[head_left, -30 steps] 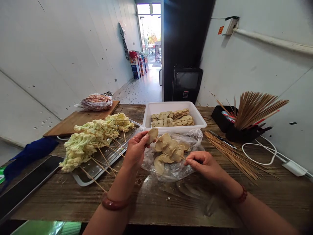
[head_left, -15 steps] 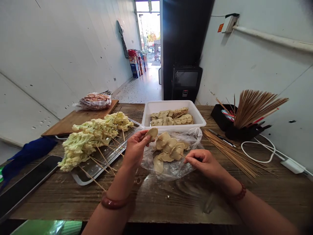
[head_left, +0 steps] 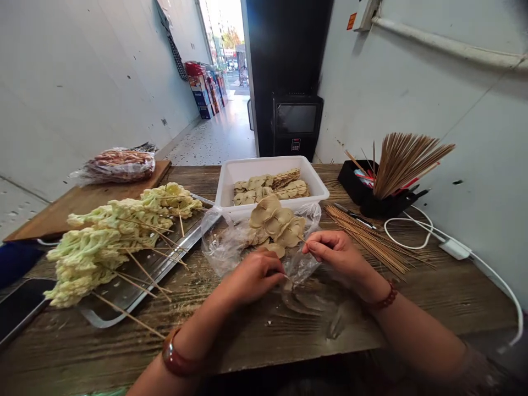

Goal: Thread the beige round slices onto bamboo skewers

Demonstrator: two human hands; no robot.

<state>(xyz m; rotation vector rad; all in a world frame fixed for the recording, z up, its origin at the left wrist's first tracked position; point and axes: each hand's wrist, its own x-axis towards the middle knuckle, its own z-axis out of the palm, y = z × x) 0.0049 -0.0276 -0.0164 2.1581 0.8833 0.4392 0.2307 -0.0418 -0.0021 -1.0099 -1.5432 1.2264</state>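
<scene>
Broadly: a long wooden table (head_left: 289,341) runs toward a doorway, white walls either side. On its left side a metal tray (head_left: 124,291) carries a heap of cauliflower skewers (head_left: 111,231), pale florets with stick ends pointing toward the viewer. Behind that, a wooden cutting board (head_left: 82,201) with a wrapped packet (head_left: 117,165) on its far end. Centre, far side: a white plastic tub (head_left: 313,184) with finished skewers of tan slices inside. Right of the tub, a black holder (head_left: 371,201) with bamboo sticks fanned upward, and a loose bundle of bare sticks (head_left: 367,242) lying flat on the table. A white cable (head_left: 416,231) loops by the wall.

Just in front of the tub lies a clear plastic bag (head_left: 226,247), crumpled open, with loose tan slices in it.

Right hand (head_left: 338,256): fingers pinched closed on the near end of a skewer (head_left: 280,220) threaded with several round tan slices, held tilted over the bag, slices toward the tub. Red bead bracelet at the wrist.

Left hand (head_left: 256,275): knuckles up, fingers curled down onto the bag beside a loose slice (head_left: 275,250); whether it grips a slice or only the plastic, cannot tell. Brown bangle on the wrist.
</scene>
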